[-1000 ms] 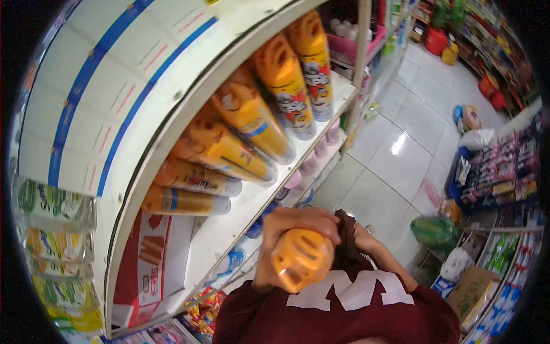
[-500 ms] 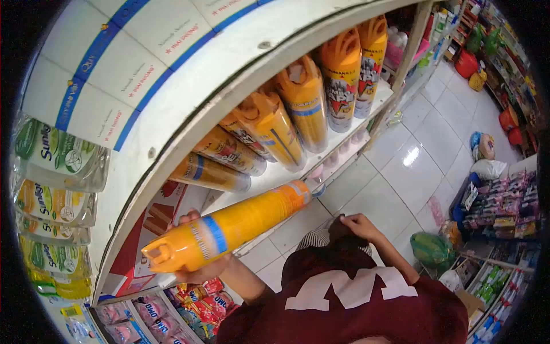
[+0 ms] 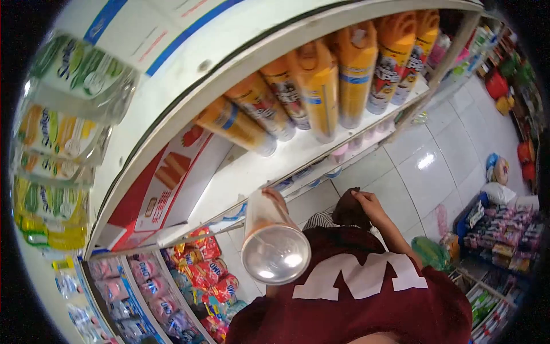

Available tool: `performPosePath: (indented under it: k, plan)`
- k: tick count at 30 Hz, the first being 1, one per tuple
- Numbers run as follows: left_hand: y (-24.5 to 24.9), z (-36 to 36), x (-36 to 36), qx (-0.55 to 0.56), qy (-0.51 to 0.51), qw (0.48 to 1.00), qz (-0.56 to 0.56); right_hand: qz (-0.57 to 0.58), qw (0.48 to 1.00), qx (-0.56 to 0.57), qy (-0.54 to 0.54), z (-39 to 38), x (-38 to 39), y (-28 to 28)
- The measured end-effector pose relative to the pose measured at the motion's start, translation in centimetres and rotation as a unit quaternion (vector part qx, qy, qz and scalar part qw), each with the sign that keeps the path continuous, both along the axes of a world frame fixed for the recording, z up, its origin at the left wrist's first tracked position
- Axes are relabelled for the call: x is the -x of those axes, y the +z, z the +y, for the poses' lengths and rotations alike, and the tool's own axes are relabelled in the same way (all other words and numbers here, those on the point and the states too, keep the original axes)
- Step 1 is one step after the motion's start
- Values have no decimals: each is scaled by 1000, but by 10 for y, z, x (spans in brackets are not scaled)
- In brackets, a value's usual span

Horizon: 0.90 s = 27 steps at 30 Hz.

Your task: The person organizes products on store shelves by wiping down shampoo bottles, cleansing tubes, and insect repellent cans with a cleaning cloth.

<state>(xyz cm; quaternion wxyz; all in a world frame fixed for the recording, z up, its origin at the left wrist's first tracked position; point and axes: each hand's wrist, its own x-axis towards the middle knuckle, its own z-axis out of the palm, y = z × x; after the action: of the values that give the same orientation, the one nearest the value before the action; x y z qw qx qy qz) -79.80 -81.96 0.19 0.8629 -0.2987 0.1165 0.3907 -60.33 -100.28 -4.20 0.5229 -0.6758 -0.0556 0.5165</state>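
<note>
While the left hand (image 3: 276, 198) clasps the stiff, likely slick aerosol can (image 3: 275, 252), best gripped mid-body, the right hand (image 3: 368, 204) at three o'clock pinches a dark cloth (image 3: 345, 213).

Left hand (image 3: 276, 196): only fingers show, the rest is hidden behind the can (image 3: 275, 252). Can label faces away; only the base is seen. Right hand (image 3: 369, 205): palm hidden against dark cloth (image 3: 345, 211), grip unclear. Shelf cans (image 3: 321, 92): some caps hidden by the shelf board (image 3: 229, 66) above. Packets (image 3: 51, 172): print blurred.
</note>
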Motion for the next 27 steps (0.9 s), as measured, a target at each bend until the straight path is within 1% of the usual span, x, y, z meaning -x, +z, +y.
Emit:
performPosePath:
  k: [2,3,4,5,7,10,13,16,17,18,19,20,21,22,23,24,25,26,27]
  plan:
    - [13,7,-7,94,17,994,46,-23,1000,-9,17,-4,2,-9]
    - [16,8,-9,121,28,990,64,-34,999,-15,21,-8,2,-20]
    - [17,11,-11,140,33,986,78,-44,999,-21,25,-6,4,-20]
    - [17,12,-14,156,38,983,88,-25,999,-14,25,-6,5,-19]
    - [7,10,-19,172,55,980,86,12,1000,5,21,-10,6,-12]
    - [-8,1,-29,148,71,986,7,-7,1000,3,10,-17,9,-21]
    - [49,-12,-40,201,19,979,27,-11,1000,12,5,-19,7,-18]
    - [47,-11,-45,151,4,980,129,-16,996,-64,60,-34,-5,-25]
    - [36,-4,-33,218,-86,972,-17,-121,980,-146,67,-30,-9,-7]
    - [28,-6,-33,202,-62,977,-15,-223,946,-225,73,-19,-13,34]
    - [22,-8,-34,186,-40,982,-12,-321,896,-299,74,-13,-15,77]
    - [21,-10,-35,176,-30,984,-9,-329,903,-260,92,-14,-16,121]
    - [20,-12,-36,166,-20,986,-7,-396,877,-261,79,-14,-11,162]
    - [23,-14,-37,162,-21,987,-7,-449,835,-289,136,-18,-12,192]
    - [26,-16,-39,158,-22,987,-8,-451,797,-334,224,-22,-16,208]
    - [30,-18,-41,153,-22,988,-11,-529,716,-393,228,-13,-11,225]
    - [33,-20,-43,147,-22,989,-15,-557,692,-349,300,-13,-9,243]
    - [34,-21,-43,140,-19,990,-20,-576,677,-307,341,-9,-4,248]
    - [-25,-18,-34,78,5,971,-226,-591,659,-265,382,-3,2,252]
